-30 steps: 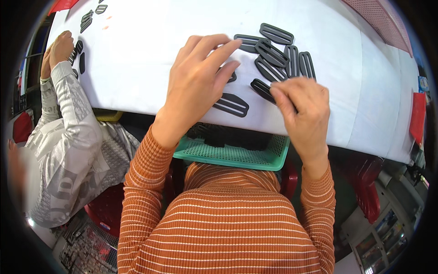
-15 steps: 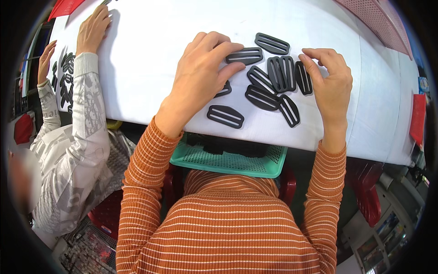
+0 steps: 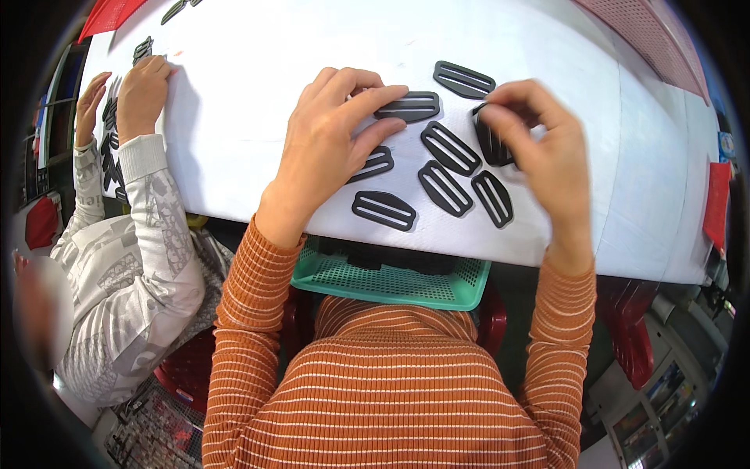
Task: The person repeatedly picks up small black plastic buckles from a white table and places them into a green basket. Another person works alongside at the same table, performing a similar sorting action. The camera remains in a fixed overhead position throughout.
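My left hand [image 3: 332, 129] has its thumb and forefinger around the left end of a black slide buckle [image 3: 418, 106] lying on the white table. Another slide buckle [image 3: 375, 164] is partly covered by that hand. My right hand [image 3: 547, 148], slightly blurred, pinches the upper end of black slide buckles [image 3: 491, 142]; how many are stacked there is hard to see. Between my hands lie loose slide buckles: a tilted one [image 3: 450, 147], one below it [image 3: 444, 188] and a narrower-looking one [image 3: 492, 198]. One more [image 3: 464, 80] sits farther back, another [image 3: 383, 210] near the front edge.
A green perforated basket [image 3: 391, 291] holding dark things is under the table edge, at my lap. At the left, a person in a grey-white patterned sleeve [image 3: 160, 211] handles more black buckles [image 3: 109, 168]. Red [image 3: 105, 17] and pink [image 3: 644, 35] baskets stand at the far corners.
My right hand has moved left onto the grouped buckles, which are now pinched together. My left hand and its buckle have shifted slightly left and nearer. The neighbour's hand has come nearer.
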### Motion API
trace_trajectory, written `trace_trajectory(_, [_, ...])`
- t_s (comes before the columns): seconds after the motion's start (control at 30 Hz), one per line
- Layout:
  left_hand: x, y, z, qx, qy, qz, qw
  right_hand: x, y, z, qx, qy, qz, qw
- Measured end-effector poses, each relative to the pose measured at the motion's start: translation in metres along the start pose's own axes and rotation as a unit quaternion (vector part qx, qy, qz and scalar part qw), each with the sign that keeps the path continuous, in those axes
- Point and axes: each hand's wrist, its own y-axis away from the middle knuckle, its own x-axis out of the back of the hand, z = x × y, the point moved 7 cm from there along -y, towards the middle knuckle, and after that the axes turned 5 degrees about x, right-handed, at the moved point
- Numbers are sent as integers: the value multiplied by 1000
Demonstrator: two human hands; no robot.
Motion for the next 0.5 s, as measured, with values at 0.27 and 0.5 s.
trace_trajectory(0.27, [2,-4,-2,7,27,21,999,46,-21,5,151,321,122,927])
trace_trajectory(0.5, [3,-3,-20,107,45,52,992,-3,17,-22,162,356,68,918])
